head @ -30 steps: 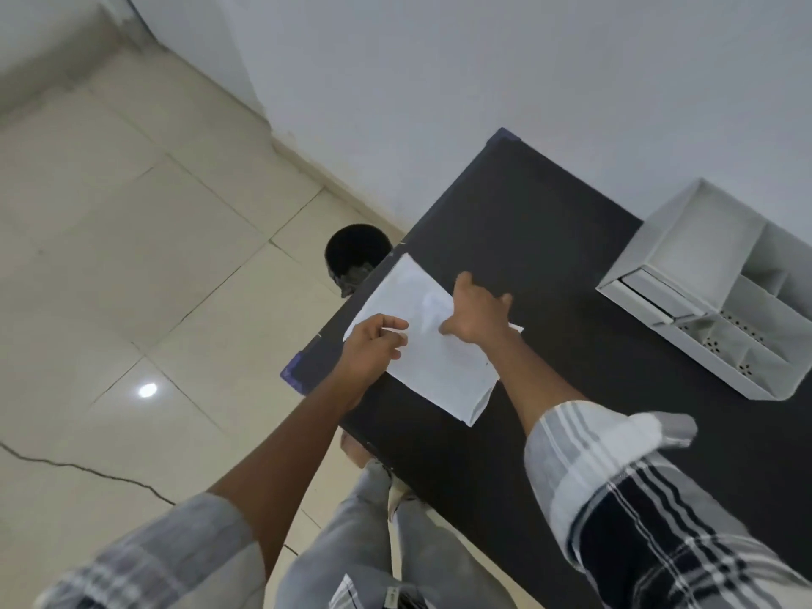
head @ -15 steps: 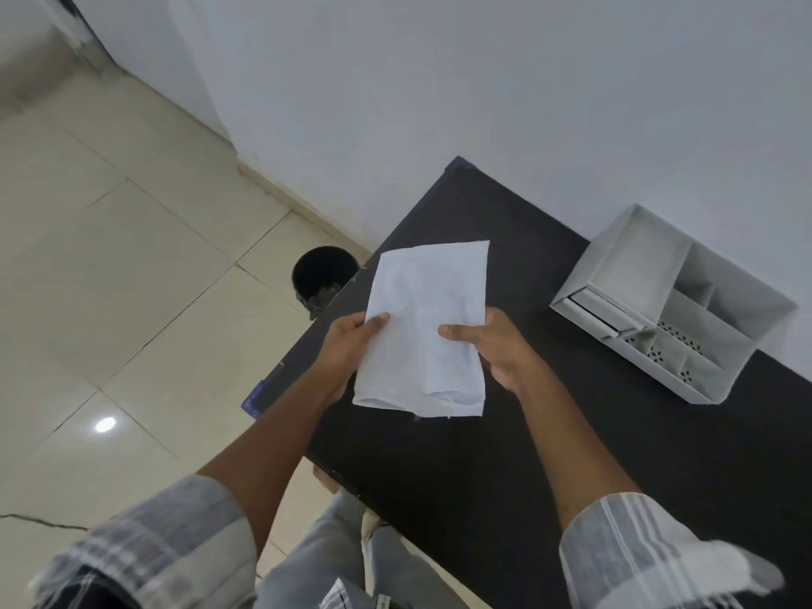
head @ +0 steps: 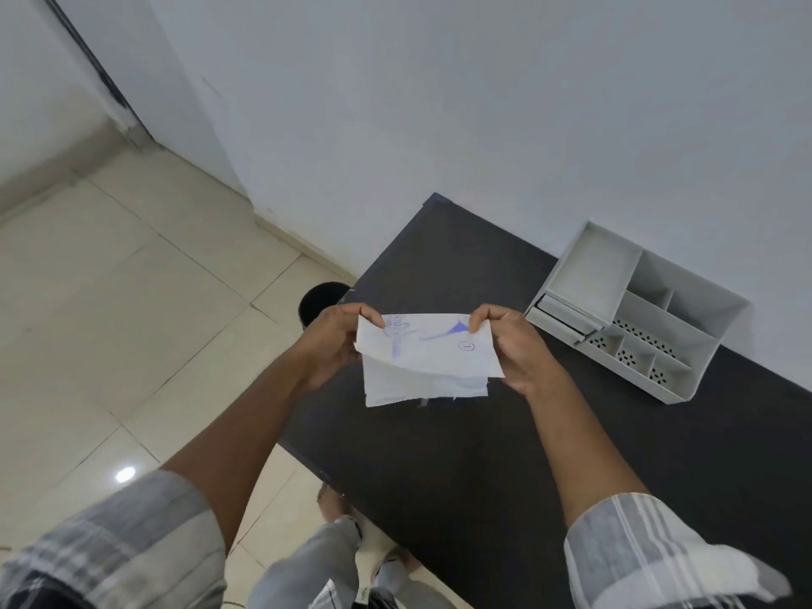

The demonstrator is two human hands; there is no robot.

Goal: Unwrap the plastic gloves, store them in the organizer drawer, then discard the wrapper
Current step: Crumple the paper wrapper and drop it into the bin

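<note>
I hold a white paper wrapper (head: 433, 356) in the air above the left end of the dark table (head: 483, 454). Its top layer carries blue print and is peeled back from a lower white layer. My left hand (head: 336, 340) pinches the wrapper's upper left corner. The upper right corner is pinched by my right hand (head: 512, 345). The gloves themselves are hidden inside. To the right, against the wall, the white organizer (head: 632, 318) stands on the table with its small drawer (head: 564, 316) facing left.
A black bin (head: 318, 301) stands on the tiled floor just beyond the table's left edge, partly behind my left hand. A white wall runs behind the table. My legs and feet are below the table's near edge.
The wrapper went from lying flat on the table to being lifted in both hands, then turned so its printed face shows, with the top layer now peeled back.
</note>
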